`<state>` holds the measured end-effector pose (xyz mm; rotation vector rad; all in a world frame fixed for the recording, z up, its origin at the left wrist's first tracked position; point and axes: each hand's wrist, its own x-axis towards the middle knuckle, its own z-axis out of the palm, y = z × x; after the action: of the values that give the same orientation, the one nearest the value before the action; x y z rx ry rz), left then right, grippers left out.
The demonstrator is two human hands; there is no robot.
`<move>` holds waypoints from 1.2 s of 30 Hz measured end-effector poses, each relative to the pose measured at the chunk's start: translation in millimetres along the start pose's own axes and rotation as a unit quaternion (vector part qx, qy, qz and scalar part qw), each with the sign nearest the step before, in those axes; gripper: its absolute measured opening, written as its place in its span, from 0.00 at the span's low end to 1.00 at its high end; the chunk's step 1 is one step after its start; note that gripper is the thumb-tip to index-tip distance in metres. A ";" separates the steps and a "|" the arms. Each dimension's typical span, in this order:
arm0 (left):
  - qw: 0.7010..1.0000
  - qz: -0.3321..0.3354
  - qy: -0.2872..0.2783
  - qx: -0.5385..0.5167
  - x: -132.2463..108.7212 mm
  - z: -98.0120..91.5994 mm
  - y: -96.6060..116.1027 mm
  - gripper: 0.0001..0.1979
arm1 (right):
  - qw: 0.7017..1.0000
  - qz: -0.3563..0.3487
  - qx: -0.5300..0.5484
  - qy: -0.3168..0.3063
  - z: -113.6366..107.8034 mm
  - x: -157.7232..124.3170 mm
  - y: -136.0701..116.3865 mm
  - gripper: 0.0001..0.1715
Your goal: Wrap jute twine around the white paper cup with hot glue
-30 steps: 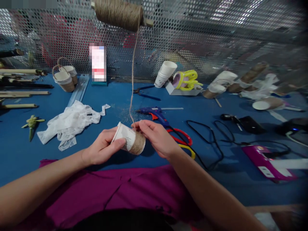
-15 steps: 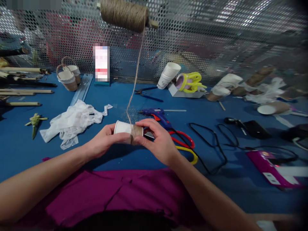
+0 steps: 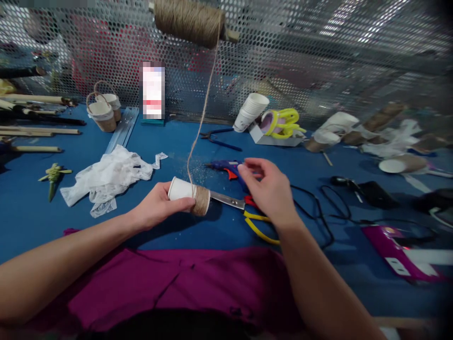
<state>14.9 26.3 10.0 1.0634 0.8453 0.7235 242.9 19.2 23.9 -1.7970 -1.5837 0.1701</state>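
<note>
Clasping white paper cup in left grip, closed round the rim end, with thumb along the side. Tipped over sideways above the counter, with base toward right grip. Wrapped near the base in a brown twine band, and joined by a slightly slack strand to the spool, above and beyond left grip. Right grip: half open, curled over blue glue gun, with nothing visibly held; can't tell about contact. Scissors: lying between both grips, with handles under and just below right grip. White lace: left of and beyond left grip. Probably mid-winding, with only the base end covered and strand uncut. Next, as a guess, calls for gluing: closing right grip on the gun, steadying cup and wrap with left.
</note>
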 end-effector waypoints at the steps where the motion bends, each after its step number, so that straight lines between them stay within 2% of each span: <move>1: 1.000 0.005 -0.002 0.015 -0.4 0.1 0.2 0.13 | 0.997 0.037 -0.070 -0.005 -2.1 6.6 9.3 0.20; 2: 1.000 0.010 -0.006 0.029 -0.8 0.3 0.5 0.13 | 0.990 0.067 -0.118 -0.041 -2.9 12.5 18.3 0.18; 4: 0.998 0.023 -0.015 0.055 -1.7 0.7 1.1 0.13 | 0.985 0.084 -0.126 -0.082 -0.7 21.3 33.5 0.13; 8: 0.993 0.047 -0.029 0.102 -3.3 0.9 1.6 0.12 | 0.982 0.105 -0.100 -0.122 10.2 27.9 46.1 0.09; 14: 0.989 0.060 -0.037 0.126 -1.6 -1.9 -0.8 0.13 | 0.984 0.138 -0.019 -0.112 8.4 22.2 34.5 0.08; 17: 0.989 0.071 -0.037 0.128 0.5 -4.8 -3.0 0.15 | 0.979 0.144 0.095 -0.105 -4.3 14.7 19.2 0.14; 18: 0.988 0.075 -0.038 0.132 1.1 -5.9 -3.8 0.15 | 0.965 0.151 0.189 -0.102 -9.4 11.9 13.4 0.16; 19: 0.986 0.079 -0.038 0.139 1.6 -7.0 -4.4 0.15 | 0.941 0.166 0.259 -0.142 -14.3 9.1 7.7 0.17; 21: 0.982 0.085 -0.040 0.161 2.6 -9.2 -5.3 0.15 | 0.900 0.197 0.318 -0.225 -22.4 3.6 -3.1 0.15; 22: 0.980 0.087 -0.043 0.174 3.1 -10.2 -5.5 0.14 | 0.891 0.197 0.324 -0.248 -25.2 1.2 -7.9 0.14; 27: 0.971 0.101 -0.047 0.212 6.6 -14.3 -4.6 0.14 | 0.905 0.121 0.288 -0.289 -29.3 -8.3 -25.0 0.10; 32: 0.971 0.103 -0.033 0.215 11.9 -19.1 -7.4 0.15 | 0.946 0.096 0.156 -0.267 -28.9 -15.1 -31.8 0.13; 34: 0.969 0.099 -0.035 0.222 13.5 -21.1 -8.8 0.15 | 0.953 0.099 0.108 -0.265 -28.5 -17.3 -34.6 0.17; 36: 0.967 0.092 -0.044 0.233 14.5 -22.8 -9.3 0.14 | 0.958 0.090 0.082 -0.261 -28.0 -19.1 -38.4 0.15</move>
<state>3.4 45.5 -7.8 1.6001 0.8695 0.6388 222.3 -10.7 60.1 -1.8544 -1.6852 0.8995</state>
